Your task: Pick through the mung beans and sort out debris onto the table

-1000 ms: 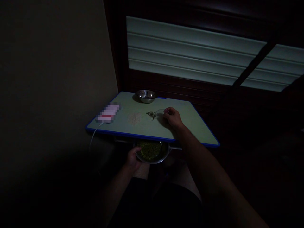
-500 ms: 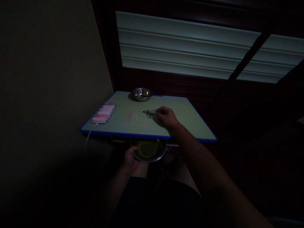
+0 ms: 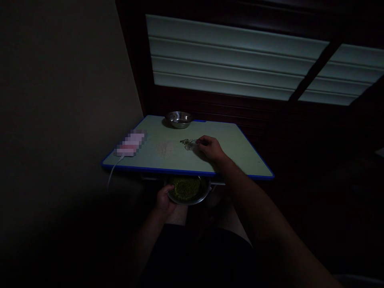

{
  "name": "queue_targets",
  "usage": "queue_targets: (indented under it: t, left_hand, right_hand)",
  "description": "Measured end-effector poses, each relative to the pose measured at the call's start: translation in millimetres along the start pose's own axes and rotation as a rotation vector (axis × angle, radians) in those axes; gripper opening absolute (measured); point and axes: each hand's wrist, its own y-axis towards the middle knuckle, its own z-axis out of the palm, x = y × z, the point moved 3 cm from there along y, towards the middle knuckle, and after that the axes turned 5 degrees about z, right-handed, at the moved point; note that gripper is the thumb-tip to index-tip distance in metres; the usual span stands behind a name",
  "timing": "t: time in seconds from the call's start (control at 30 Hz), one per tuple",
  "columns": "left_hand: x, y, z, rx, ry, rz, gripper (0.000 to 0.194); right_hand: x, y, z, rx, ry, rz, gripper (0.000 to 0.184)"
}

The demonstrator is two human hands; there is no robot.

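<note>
My left hand [image 3: 165,199] grips the rim of a metal bowl [image 3: 196,201] below the table's front edge, thumb over the rim. Small green beans [image 3: 185,189] lie in that bowl. Over the table my right hand [image 3: 210,147] is closed in a pinch on a small shiny utensil, apparently a spoon [image 3: 190,147], though the dim light blurs its shape. Its end touches or nearly touches a small scatter of dark green grains [image 3: 185,141] on the tabletop. To the left of these is a thin patch of pale grains [image 3: 165,149].
The pale green table [image 3: 228,162] has a blue edge. A second metal bowl [image 3: 179,121] stands at its back. At the left lies a phone [image 3: 131,144], blurred out, with a white cable [image 3: 111,176] hanging over the edge. A wall [image 3: 75,80] rises close by on the left.
The spoon has shifted slightly, and fewer dark grains show around its end. My left hand and the bowl of beans have stayed in place.
</note>
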Motion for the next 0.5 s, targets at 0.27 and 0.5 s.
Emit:
queue_targets:
  t: [0.27,0.5]
  left_hand:
    - [-0.5,-1.0,0.5,-0.015,-0.016,-0.027,0.032]
    - [-0.9,-1.8,1.3,-0.023,0.006,0.001,0.032]
  right_hand:
    - [2.6,-1.6,-0.1,-0.023,0.004,0.009,0.015]
    - [3.7,-1.6,0.1,0.013,0.007,0.012,0.012]
